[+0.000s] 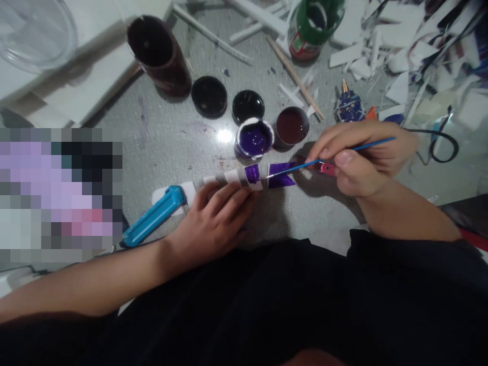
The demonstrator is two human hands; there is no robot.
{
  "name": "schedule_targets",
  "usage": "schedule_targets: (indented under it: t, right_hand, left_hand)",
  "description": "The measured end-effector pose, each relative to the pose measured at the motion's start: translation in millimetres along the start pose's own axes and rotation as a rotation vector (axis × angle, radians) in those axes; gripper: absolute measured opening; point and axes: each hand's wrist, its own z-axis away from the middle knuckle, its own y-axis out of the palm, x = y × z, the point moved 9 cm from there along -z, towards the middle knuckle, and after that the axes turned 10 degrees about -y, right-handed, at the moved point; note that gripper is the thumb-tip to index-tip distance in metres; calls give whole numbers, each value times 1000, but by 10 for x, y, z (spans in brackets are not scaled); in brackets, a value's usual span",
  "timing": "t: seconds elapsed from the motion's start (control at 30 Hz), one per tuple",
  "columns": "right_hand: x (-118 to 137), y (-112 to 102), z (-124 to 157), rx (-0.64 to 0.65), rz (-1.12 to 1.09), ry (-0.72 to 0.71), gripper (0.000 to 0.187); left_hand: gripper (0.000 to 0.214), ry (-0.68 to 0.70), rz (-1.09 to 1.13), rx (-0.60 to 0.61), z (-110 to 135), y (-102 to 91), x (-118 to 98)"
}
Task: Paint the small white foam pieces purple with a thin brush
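My right hand is closed on a thin blue paintbrush, pinched between thumb and fingers. The bristle end touches a small piece that is partly purple and partly white. Beside it lies a purple piece with a notched right edge. My left hand lies palm down, fingers stretched and slightly bent, fingertips at the lower edge of the partly purple piece and the white pieces in its row. Just above stands an open jar of purple paint, with a pot of dark reddish-brown paint next to it.
A teal utility knife lies left of my left hand. Two black lids and a tall dark jar stand behind. A green-topped jar, a wooden stick and heaped white scraps are at the back right.
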Motion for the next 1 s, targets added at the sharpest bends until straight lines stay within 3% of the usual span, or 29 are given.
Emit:
schedule_targets:
  t: [0.13, 0.33, 0.53, 0.77, 0.93, 1.0]
  right_hand:
    - [-1, 32, 13, 57, 40, -7, 17]
    - [13, -43, 19, -85, 2, -45, 18]
    - [-24, 30, 11, 46, 1, 6, 17]
    - [-37, -69, 20, -125, -15, 4, 14]
    - [-26, 12, 1, 7, 9, -21, 19]
    - [-43, 5, 11, -9, 18, -18, 20]
  left_hand:
    - [64, 20, -43, -16, -14, -19, -22]
    - [59, 45, -81, -43, -39, -54, -46]
    - [57, 45, -101, -35, -45, -55, -46]
    - [59, 41, -77, -43, -28, -40, -41]
    - [59, 42, -80, -45, -30, -51, -46]
    - [59, 42, -82, -53, -29, -55, -46]
